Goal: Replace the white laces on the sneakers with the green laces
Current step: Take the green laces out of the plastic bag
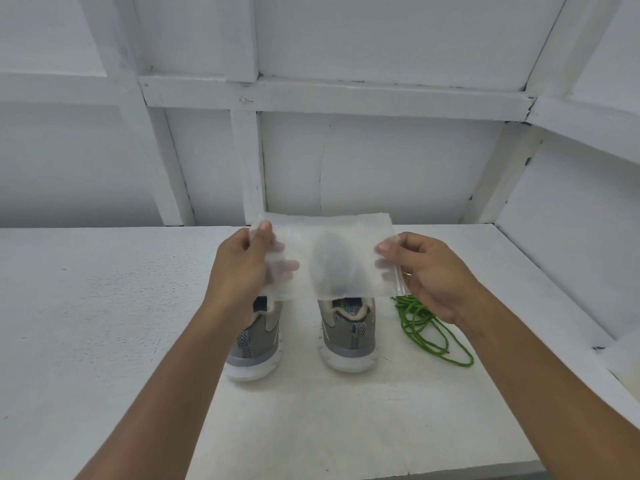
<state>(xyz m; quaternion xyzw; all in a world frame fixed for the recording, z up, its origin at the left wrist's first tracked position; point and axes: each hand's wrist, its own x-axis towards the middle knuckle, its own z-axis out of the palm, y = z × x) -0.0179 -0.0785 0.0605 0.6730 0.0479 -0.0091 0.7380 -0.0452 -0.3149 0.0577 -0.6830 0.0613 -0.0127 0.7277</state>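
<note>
Two grey sneakers stand side by side on the white table [104, 323], heels towards me: the left sneaker [254, 348] and the right sneaker [348, 337]. A frosted clear plastic bag [325, 258] hangs above them, covering their fronts, so any white laces are hidden. My left hand [242, 268] pinches the bag's left edge. My right hand [433, 271] pinches its right edge. Green laces [427, 329] lie in a loose tangle on the table, right of the right sneaker.
A white panelled wall [381, 168] rises just behind the table. A white shelf or side wall [571, 220] closes off the right side. The table's front edge [381, 469] runs near the bottom.
</note>
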